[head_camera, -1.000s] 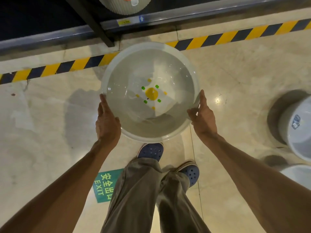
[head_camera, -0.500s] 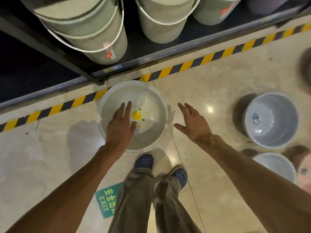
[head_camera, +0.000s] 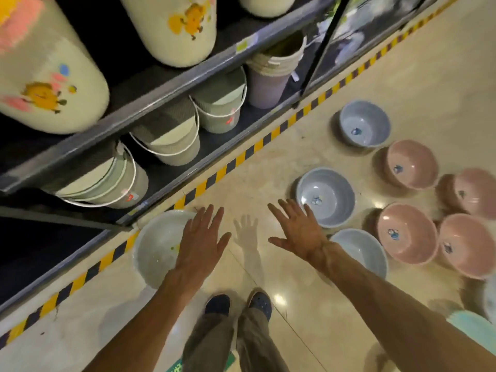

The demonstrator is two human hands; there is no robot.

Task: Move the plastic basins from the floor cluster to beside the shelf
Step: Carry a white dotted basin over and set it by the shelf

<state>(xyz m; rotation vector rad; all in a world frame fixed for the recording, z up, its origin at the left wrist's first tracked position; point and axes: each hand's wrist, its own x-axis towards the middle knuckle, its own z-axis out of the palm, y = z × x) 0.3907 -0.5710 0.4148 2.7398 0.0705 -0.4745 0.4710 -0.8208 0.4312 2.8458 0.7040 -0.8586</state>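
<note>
Both hands, left (head_camera: 203,244) and right (head_camera: 298,229), now spread and empty, have let go of the clear basin (head_camera: 157,249), which sits beside the shelf (head_camera: 171,84); the cluster (head_camera: 408,232) remains to move.

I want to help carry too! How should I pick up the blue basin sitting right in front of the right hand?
Take the blue basin by its rim, one grip on each side, coming down from above. It sits upright and open on the floor, so the rolled rim is free all round, while its round walls look smooth and slippery. The right hand is spread open close by; the left hand is also empty.
</note>
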